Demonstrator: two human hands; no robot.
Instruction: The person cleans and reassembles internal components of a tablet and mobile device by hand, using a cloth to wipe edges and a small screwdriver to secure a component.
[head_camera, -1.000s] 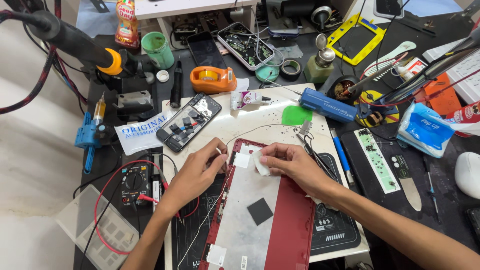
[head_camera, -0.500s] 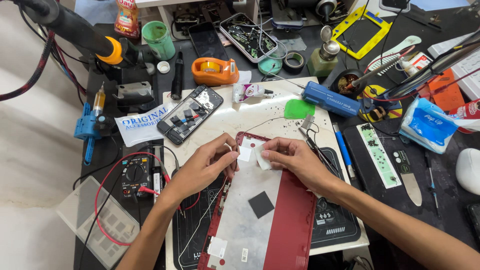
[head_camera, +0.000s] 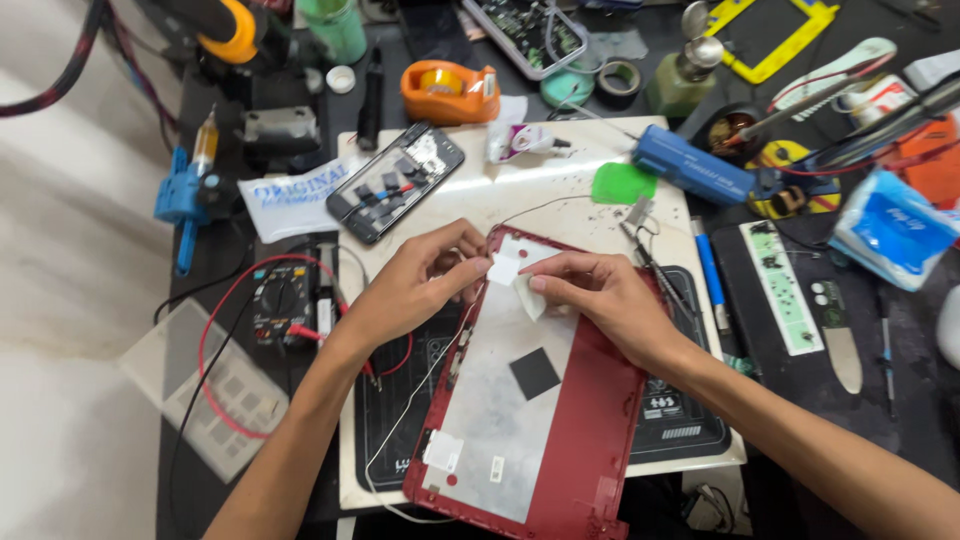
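On the cluttered workbench (head_camera: 250, 330), a white mat (head_camera: 560, 195) carries a red laptop lid (head_camera: 590, 440) lying inside-up, its silver lining facing the camera so the inner surface is open to the fingers. Both hands meet at the lid's upper corner. The left hand (head_camera: 415, 285) curls over the edge there, fingers bent and pressing down, apparently to steady the lid; whether it pinches anything I cannot tell. The right hand (head_camera: 600, 300) lies flat on the lining, thumb and forefinger closed on a small pale piece of tape (head_camera: 527, 295), which stands half lifted just beside a white patch (head_camera: 503, 268). Close at the left, within reach, sit a meter with red leads (head_camera: 285, 300) and an opened phone (head_camera: 395, 182). Beyond it rests an orange tape dispenser (head_camera: 448, 92). A thin white wire (head_camera: 400, 430) trails along the lid's left edge.
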